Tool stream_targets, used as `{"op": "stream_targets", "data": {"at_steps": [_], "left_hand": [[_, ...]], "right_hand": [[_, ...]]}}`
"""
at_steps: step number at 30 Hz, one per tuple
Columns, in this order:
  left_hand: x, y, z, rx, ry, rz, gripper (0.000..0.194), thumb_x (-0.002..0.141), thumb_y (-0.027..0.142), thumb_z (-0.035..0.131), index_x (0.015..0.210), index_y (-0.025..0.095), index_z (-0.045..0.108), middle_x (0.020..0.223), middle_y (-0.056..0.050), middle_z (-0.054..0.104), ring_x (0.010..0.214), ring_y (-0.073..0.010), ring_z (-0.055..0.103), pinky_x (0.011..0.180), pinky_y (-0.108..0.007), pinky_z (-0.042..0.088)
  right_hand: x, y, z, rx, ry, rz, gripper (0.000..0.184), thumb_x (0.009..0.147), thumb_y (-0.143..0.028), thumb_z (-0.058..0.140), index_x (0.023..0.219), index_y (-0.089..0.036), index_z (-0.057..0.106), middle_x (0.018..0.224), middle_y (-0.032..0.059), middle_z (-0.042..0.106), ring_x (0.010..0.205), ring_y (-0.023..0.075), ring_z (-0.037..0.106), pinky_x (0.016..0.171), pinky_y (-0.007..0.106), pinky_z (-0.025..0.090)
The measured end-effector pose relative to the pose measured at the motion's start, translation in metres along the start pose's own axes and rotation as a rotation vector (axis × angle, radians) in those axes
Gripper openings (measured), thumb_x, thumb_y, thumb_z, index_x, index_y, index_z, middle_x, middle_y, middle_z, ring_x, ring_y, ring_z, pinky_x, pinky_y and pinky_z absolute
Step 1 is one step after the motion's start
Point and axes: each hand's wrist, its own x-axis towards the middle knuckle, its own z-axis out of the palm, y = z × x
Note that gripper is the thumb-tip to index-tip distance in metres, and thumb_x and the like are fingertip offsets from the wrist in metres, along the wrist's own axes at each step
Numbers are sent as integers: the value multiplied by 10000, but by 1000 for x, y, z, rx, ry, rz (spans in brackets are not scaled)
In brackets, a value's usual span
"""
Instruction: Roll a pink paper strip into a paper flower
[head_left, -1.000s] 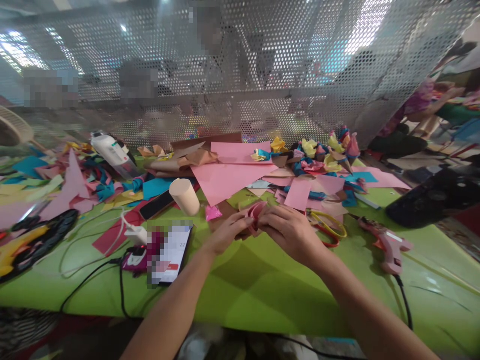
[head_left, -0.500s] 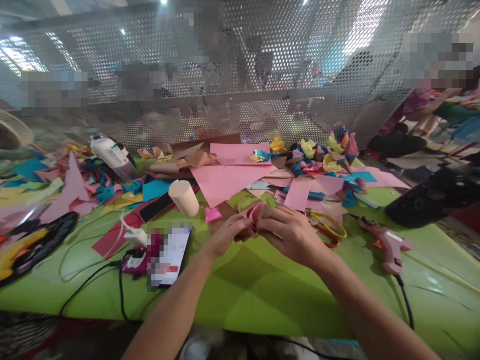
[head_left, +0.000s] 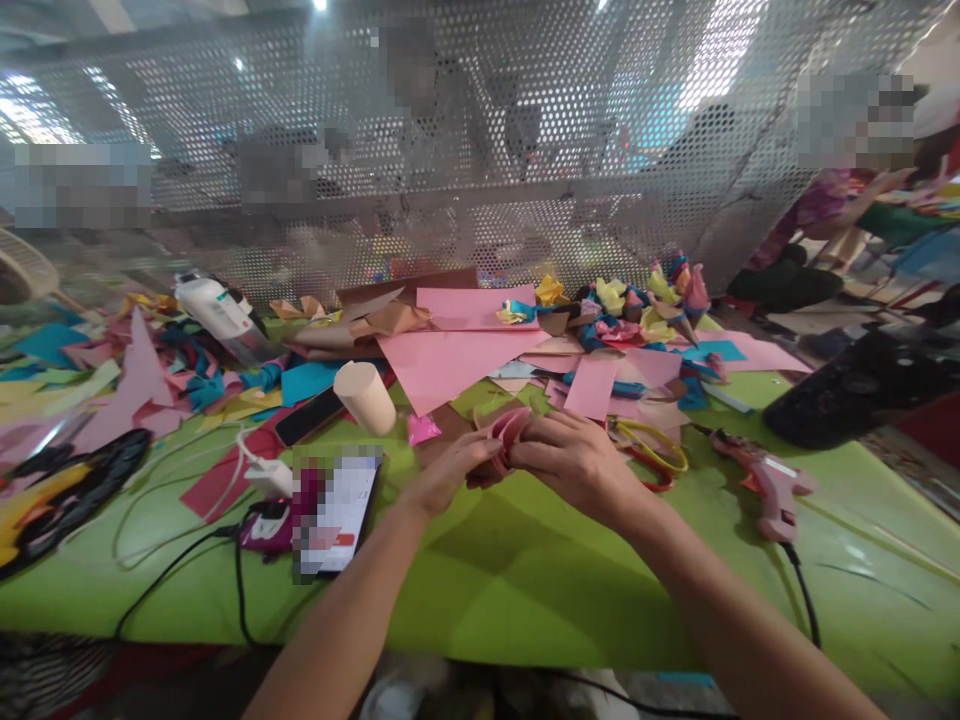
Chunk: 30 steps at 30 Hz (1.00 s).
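Observation:
Between my two hands, above the green table (head_left: 510, 600), is a curled pink paper piece (head_left: 511, 428), shaped like rolled petals. My left hand (head_left: 454, 468) closes on its left side, the thumb near the paper's edge. On the other side my right hand (head_left: 574, 455) pinches it, fingers bent around the right edge. The fingers hide its lower part. Right of my hands lie scissors with yellow and red handles (head_left: 656, 445). Farther right rests a pink glue gun (head_left: 765, 478) with a black cord.
A cream cardboard tube (head_left: 365, 398), a phone (head_left: 341, 515) and a power strip (head_left: 266, 525) are on the left. Pink paper sheets (head_left: 461, 360) and folded paper flowers (head_left: 622, 300) lie behind. A black cylindrical object (head_left: 832, 395) stands right, and perforated metal (head_left: 480, 220) closes the back.
The curled pink paper is turned slightly, its opening showing a little more. Both hands keep their hold, and the right fingers have shifted a little along the edge. The view has moved slightly.

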Motion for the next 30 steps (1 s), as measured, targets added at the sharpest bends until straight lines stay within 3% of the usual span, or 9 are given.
{"op": "stream_targets", "data": {"at_steps": [9, 12, 16, 21, 30], "left_hand": [[1, -4, -3, -20, 71, 6, 413, 738, 560, 649, 749, 182, 483, 628, 45, 442, 531, -77, 323, 514, -240, 206], [2, -3, -4, -19, 21, 44, 436, 759, 592, 635, 749, 176, 501, 601, 58, 416, 510, -70, 291, 503, -241, 186], [2, 0, -3, -3, -39, 87, 426, 792, 583, 612, 738, 174, 509, 588, 58, 419, 491, -66, 274, 484, -246, 173], [1, 1, -2, 3, -35, 105, 389, 804, 547, 613, 781, 165, 546, 591, 56, 417, 503, -73, 286, 485, -242, 196], [0, 2, 1, 1, -12, 60, 360, 796, 521, 625, 783, 165, 571, 592, 47, 414, 497, -70, 276, 485, -237, 186]], "right_hand": [[1, 1, 7, 153, 86, 43, 104, 956, -202, 586, 884, -206, 662, 855, 43, 705, 767, 172, 613, 697, 283, 433], [1, 1, 6, 237, 101, 127, 25, 915, -198, 645, 895, -207, 632, 834, 38, 692, 761, 172, 621, 682, 273, 461], [1, -2, 2, 252, 78, 218, 64, 886, -185, 666, 910, -210, 612, 819, 33, 670, 729, 166, 607, 639, 266, 464], [1, 1, 8, 234, 73, 141, 26, 914, -222, 646, 898, -201, 643, 847, 50, 689, 765, 178, 633, 678, 283, 481], [-2, 7, 8, 213, 1, 99, 168, 969, -217, 560, 865, -188, 689, 850, 60, 704, 778, 182, 624, 699, 288, 475]]}}
